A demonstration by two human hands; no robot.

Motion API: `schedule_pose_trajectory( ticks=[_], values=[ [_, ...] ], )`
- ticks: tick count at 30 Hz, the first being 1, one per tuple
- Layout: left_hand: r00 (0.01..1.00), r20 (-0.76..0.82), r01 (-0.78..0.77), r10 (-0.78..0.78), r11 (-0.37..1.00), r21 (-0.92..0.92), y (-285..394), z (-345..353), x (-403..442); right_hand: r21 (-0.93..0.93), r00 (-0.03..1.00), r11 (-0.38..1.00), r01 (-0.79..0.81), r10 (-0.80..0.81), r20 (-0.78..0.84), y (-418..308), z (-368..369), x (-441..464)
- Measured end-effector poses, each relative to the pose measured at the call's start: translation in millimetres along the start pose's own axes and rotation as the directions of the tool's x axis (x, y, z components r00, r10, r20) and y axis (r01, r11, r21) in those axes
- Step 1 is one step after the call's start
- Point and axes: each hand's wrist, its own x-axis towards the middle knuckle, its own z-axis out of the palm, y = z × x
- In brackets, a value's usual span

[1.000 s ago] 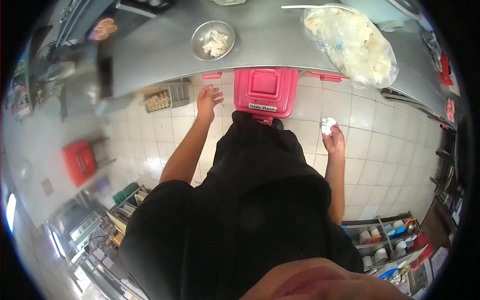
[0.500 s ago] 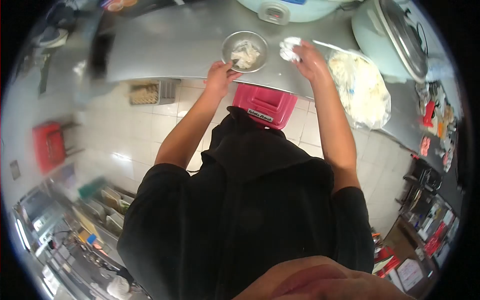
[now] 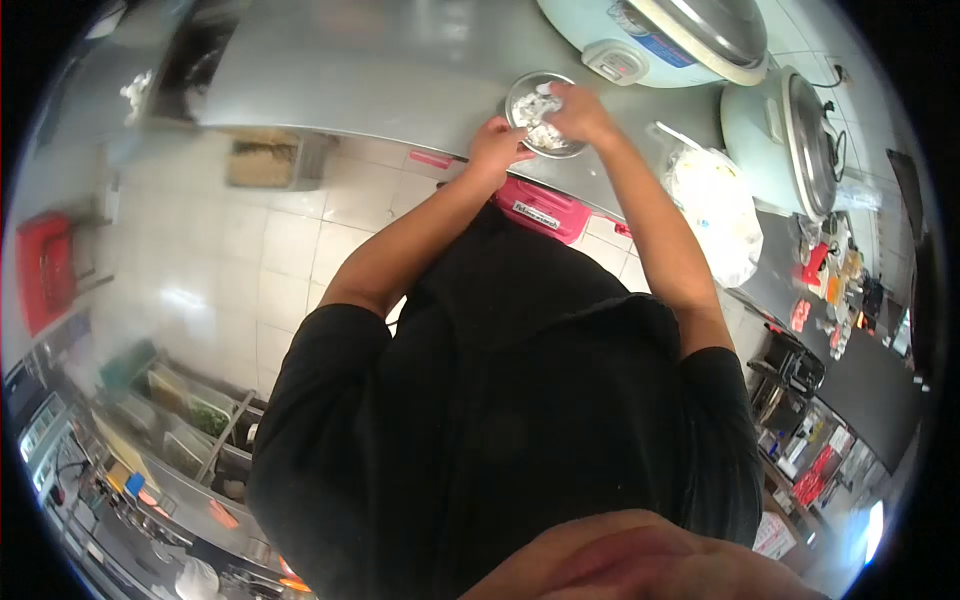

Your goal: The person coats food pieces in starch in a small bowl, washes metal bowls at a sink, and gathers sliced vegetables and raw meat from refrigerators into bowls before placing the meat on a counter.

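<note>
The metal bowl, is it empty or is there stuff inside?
Not empty: white lumps show inside the metal bowl, by the right hand.

The person wears a black shirt [image 3: 500,440]. It looks loose, with soft folds down the front and a tiny pale speck on the right side. The left sleeve [image 3: 335,345] and the right sleeve [image 3: 718,385] are black and short. The left arm [image 3: 410,240] and the right arm [image 3: 665,225] are bare below them. The left hand [image 3: 495,150] and right hand [image 3: 582,112] are bare too. More black cloth [image 3: 530,290] covers the waist, maybe an apron; it is hard to tell.
</note>
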Motion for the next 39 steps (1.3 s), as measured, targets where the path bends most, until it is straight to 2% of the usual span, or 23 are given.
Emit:
schedule_pose_trajectory(
  ticks=[3,4,7,8,11,16,19,21,22,25,26,29,30,33,34,37,38,39],
  values=[
    [0.999,-0.029,0.028,-0.028,1.000,0.006,11,5,-7,-0.259,0.982,0.960,-0.105,0.142,0.128,-49,-6,-20],
    [0.998,-0.045,0.041,-0.040,0.999,0.020,16,9,-8,-0.204,0.975,0.968,-0.148,0.177,0.136,-52,-4,-18],
    [0.998,-0.056,0.041,-0.040,0.999,0.018,14,10,-11,-0.066,0.973,0.994,-0.084,0.096,0.211,-13,8,10],
    [0.998,-0.053,0.025,-0.024,1.000,0.012,14,8,-9,0.087,0.969,0.980,-0.182,0.163,0.187,-5,2,11],
    [0.998,-0.035,0.053,-0.053,0.998,-0.019,17,11,-12,0.178,0.938,0.933,-0.313,0.274,0.213,-3,-29,16],
    [0.998,-0.045,0.049,-0.051,0.998,-0.039,11,25,-14,0.343,0.928,0.879,-0.331,0.238,0.286,-7,-46,3],
    [0.997,-0.076,0.025,-0.028,0.999,-0.042,0,20,-16,0.056,0.971,0.994,-0.096,0.081,0.226,-7,-23,-2],
    [0.996,-0.084,0.038,-0.039,0.999,-0.020,1,23,-18,-0.029,0.982,0.996,-0.079,0.083,0.167,-23,0,-11],
    [0.984,-0.173,0.031,-0.034,0.999,-0.019,1,27,-23,-0.035,0.981,0.998,-0.050,0.055,0.186,-24,5,-11],
    [0.979,-0.205,-0.015,0.006,0.999,-0.039,0,29,-36,0.032,0.940,0.995,0.091,-0.096,0.326,-20,11,8],
    [0.978,-0.206,-0.026,0.020,0.999,-0.030,-1,28,-40,0.083,0.934,0.994,0.068,-0.093,0.346,-17,4,9],
    [0.970,-0.233,-0.077,0.066,0.996,-0.039,-9,23,-39,0.098,0.933,0.977,0.189,-0.210,0.293,-13,-6,21],
    [0.965,-0.250,-0.088,0.073,0.995,-0.049,-15,18,-37,0.124,0.913,0.972,0.199,-0.230,0.337,-24,-22,16],
    [0.938,-0.327,-0.144,0.112,0.986,-0.078,-13,24,-55,0.068,0.866,0.959,0.277,-0.280,0.414,-45,-21,10],
    [0.931,-0.351,-0.142,0.103,0.986,-0.086,-15,23,-62,0.002,0.831,0.939,0.344,-0.305,0.465,-57,-21,-1],
    [0.905,-0.410,-0.182,0.113,0.974,-0.133,-23,20,-72,-0.134,0.777,0.820,0.556,-0.456,0.435,-70,-6,-33],
    [0.905,-0.406,-0.206,0.127,0.966,-0.158,-28,16,-75,-0.090,0.726,0.815,0.573,-0.453,0.517,-70,0,-29],
    [0.903,-0.406,-0.233,0.143,0.955,-0.182,-29,12,-84,-0.064,0.715,0.786,0.615,-0.521,0.467,-64,7,-24]
  ],
)
